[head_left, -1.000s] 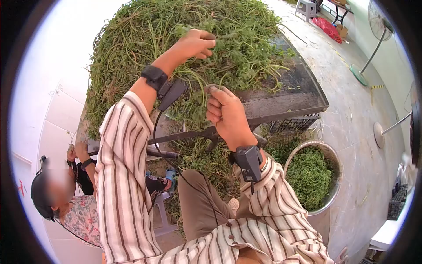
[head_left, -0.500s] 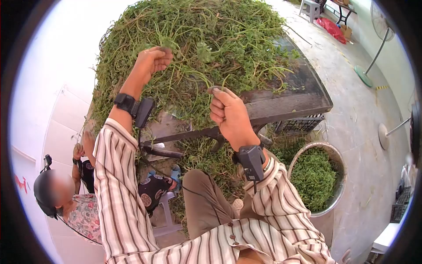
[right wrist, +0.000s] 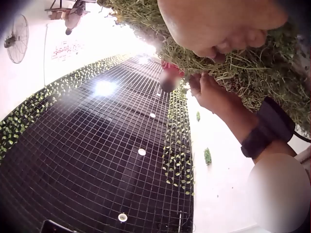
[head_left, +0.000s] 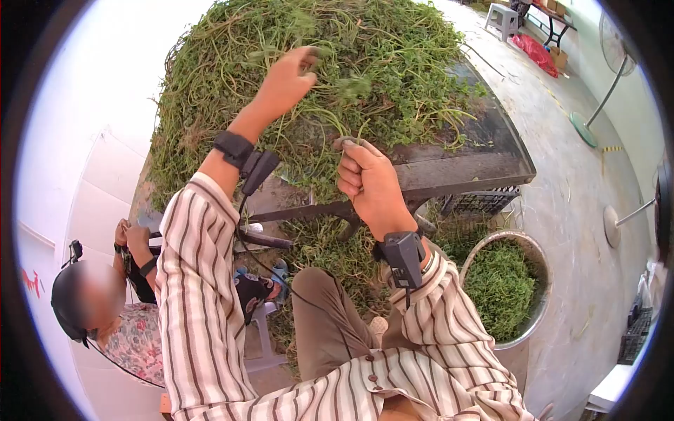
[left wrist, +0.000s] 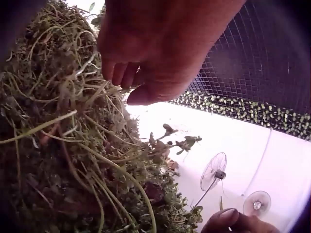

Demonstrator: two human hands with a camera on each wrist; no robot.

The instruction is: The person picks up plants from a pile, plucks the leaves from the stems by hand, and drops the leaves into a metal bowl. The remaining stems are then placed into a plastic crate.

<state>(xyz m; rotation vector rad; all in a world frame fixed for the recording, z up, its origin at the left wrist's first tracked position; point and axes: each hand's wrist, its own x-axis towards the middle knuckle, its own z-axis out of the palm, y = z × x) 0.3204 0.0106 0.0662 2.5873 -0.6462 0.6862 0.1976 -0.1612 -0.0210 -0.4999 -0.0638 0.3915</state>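
Observation:
A large heap of leafy green stems [head_left: 232, 84] covers the table [head_left: 463, 168]. My right hand [head_left: 368, 182] is near the table's front edge, pinching a few green stems [head_left: 331, 121] between thumb and curled forefinger. Above the heap, to the left, is my left hand [head_left: 284, 81], its fingers bent and blurred greenery around it. In the left wrist view the fingers of my left hand [left wrist: 141, 73] curl close beside the stems; I cannot tell whether they hold any. The right wrist view shows my right hand [right wrist: 223, 24] from below and my left hand [right wrist: 214, 94] beyond it.
A metal tub [head_left: 544, 281] of trimmed greens stands on the floor at right. A dark crate [head_left: 481, 200] and more greens [head_left: 330, 259] lie under the table. Another person [head_left: 116, 316] sits at left. Standing fans [head_left: 618, 45] are at right.
My left hand swings left and toward me, then back up and right over the heap, with greenery blurring around it. My right hand keeps its pinch on the stems, almost still.

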